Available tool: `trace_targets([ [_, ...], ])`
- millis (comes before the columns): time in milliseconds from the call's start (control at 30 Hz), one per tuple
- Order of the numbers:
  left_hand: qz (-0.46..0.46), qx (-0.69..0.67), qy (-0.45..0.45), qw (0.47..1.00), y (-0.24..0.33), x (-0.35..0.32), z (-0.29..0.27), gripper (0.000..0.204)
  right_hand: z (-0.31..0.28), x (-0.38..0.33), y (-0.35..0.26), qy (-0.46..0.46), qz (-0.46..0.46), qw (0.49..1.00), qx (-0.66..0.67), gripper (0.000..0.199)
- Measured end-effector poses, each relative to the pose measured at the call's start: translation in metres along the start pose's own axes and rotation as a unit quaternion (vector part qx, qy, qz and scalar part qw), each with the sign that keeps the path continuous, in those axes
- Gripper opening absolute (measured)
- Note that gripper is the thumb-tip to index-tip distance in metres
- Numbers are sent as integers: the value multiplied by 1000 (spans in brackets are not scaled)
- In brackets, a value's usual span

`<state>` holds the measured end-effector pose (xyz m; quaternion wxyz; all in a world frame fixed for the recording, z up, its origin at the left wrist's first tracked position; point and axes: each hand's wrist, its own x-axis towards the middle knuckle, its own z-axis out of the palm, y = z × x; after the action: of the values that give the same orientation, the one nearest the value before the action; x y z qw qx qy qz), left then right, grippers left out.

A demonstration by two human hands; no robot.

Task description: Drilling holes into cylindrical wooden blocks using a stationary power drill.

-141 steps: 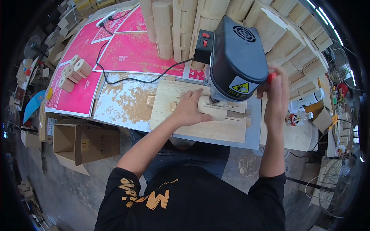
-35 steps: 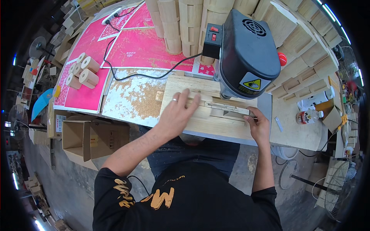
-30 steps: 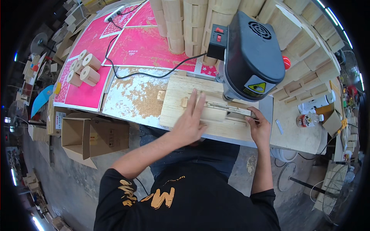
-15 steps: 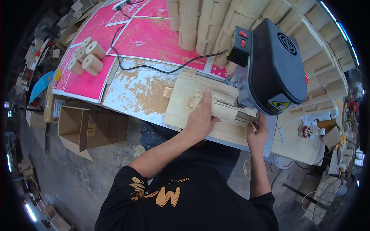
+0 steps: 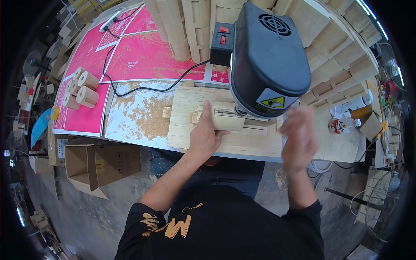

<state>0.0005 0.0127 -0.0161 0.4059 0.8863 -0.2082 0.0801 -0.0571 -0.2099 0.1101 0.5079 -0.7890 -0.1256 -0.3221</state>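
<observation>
Here's the wooden block [image 5: 229,124] — flat on the pale board [image 5: 249,146], under the near end of the dark machine [image 5: 271,56], its long axis running left to right. The left hand [image 5: 203,139] is the nearer one, right at the block's left end, thumb along the near side, forefinger pointing far, the two spread apart; whether they grip, I can't tell. Off to the right, clear of the block — the right hand [image 5: 300,141], blurred, its fingers too smeared to read as apart or together.
</observation>
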Motion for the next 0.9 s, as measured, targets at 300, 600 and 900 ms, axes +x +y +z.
trace_targets([
  [300, 1, -8, -3, 1000, 3, 5, 1, 115, 4, -10, 39, -48, -265, 946, -183, 14],
  [600, -45, -43, -48, 997, 25, 5, 27, 110, 4, 42, -3, 42, -92, 991, -83, 14],
  [900, -20, -76, -100, 992, 29, 25, 3, 106, 1, -8, 46, -63, -293, 930, -214, 10],
])
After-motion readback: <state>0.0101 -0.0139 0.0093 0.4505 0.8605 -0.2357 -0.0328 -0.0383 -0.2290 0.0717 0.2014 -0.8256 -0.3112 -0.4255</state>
